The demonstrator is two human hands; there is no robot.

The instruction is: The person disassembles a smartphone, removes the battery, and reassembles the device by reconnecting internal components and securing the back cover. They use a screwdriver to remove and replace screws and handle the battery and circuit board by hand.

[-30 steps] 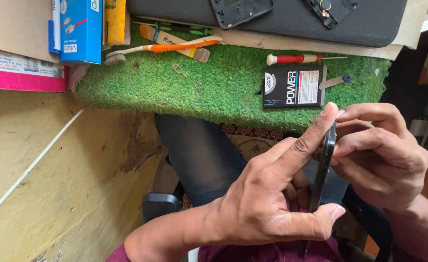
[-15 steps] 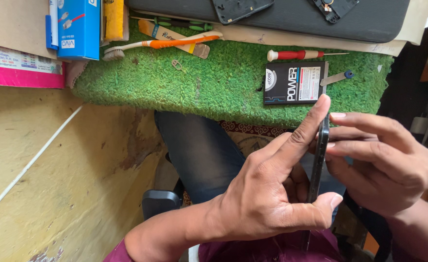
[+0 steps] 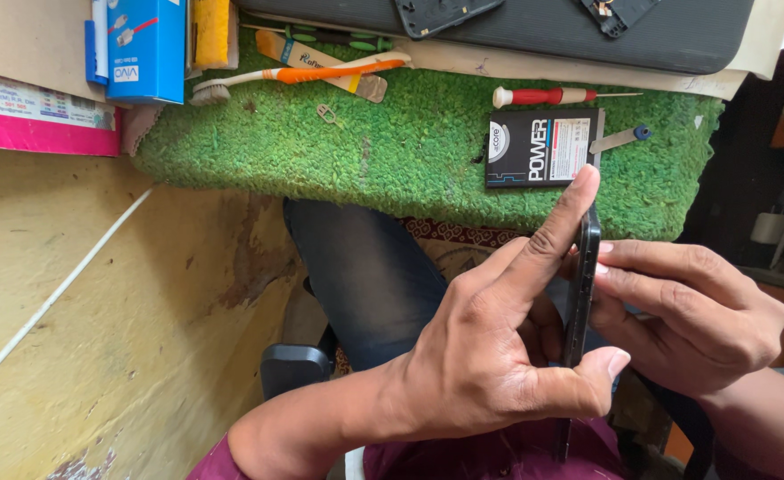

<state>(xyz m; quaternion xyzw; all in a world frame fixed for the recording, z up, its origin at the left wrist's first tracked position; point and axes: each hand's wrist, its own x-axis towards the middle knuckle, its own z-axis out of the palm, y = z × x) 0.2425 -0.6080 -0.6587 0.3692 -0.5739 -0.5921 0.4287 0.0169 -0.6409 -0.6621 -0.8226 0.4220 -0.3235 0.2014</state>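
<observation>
Phone (image 3: pixel 581 293) held edge-on above lap, between both hands | left hand (image 3: pixel 490 356) grasping near face, forefinger along top edge | right hand (image 3: pixel 703 320) gripping far side | battery (image 3: pixel 543 148) out on green mat (image 3: pixel 392 151), refit seemingly pending | screwdriver (image 3: pixel 543 95) idle.

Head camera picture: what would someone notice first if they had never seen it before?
First, the two hands in the middle: the left hand and the right hand pinch a thin black phone seen edge-on, held over the person's lap. Behind them lies a bright green grass-like mat, with a black battery, a red-handled screwdriver and an orange and white toothbrush on it. A blue box stands at the top left.
</observation>
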